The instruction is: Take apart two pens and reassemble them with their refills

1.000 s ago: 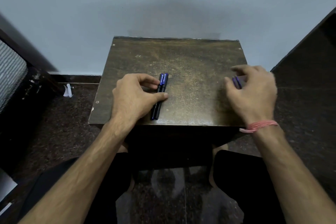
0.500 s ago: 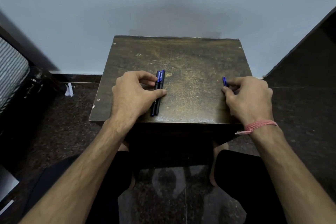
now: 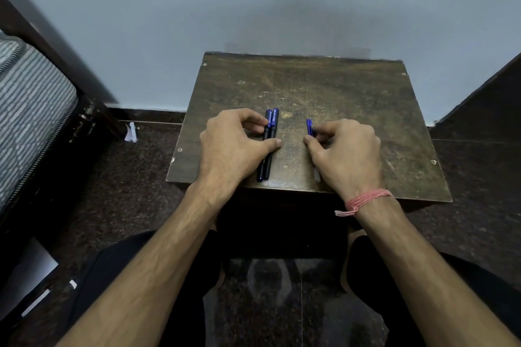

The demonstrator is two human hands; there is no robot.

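While the left hand (image 3: 231, 149) pinches the two pens (image 3: 267, 146) lying side by side at the frame's centre on the small table (image 3: 352, 93), the right hand (image 3: 346, 152) closes on what look like two thin blue refills (image 3: 309, 127) just right of them, mostly hidden under its fingers. Best to keep each pair parallel, then lift one pen and steady its barrel before twisting.

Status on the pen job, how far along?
Early. Two dark-blue plastic pens lie whole and side by side on the worn wooden table, left hand pinching them. Right hand has a grip on two thin blue refills. Disassembly, refill swap and reassembly remain.
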